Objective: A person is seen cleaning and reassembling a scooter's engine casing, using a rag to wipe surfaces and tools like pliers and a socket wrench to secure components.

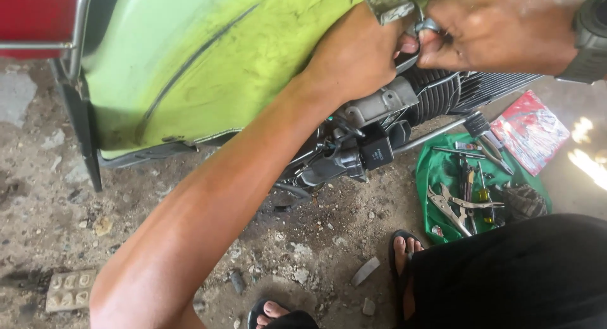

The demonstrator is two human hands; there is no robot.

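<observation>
A lime-green body panel (208,63) of a small vehicle fills the upper left of the head view, scuffed and marked with a dark curved line; a red part with a chrome rail (38,19) shows at the top left corner. Below the panel's right end sits the exposed engine (436,92), its finned grey cylinder and black connectors and hoses uncovered above the floor (126,228), which is rough concrete strewn with grit and small stones. The person's left forearm crosses the view diagonally from the lower left. The left hand (357,54) is curled closed against the panel's lower right edge, its fingertips pinching a small metal fitting (420,29) with a looped wire or clip. The right hand (499,29), wearing a dark wristwatch, meets it from the right, its fingers pressed together on the same fitting. Judged from this, the work at the fitting is under way and not finished: both hands grip it, and whether it is being freed or fastened cannot be told. On the floor toward the right edge lies a green cloth (442,171) carrying locking pliers (452,206), screwdrivers and other hand tools, with a red packet (531,130) just beside it. Two sandalled feet (404,250) show near the bottom edge.
</observation>
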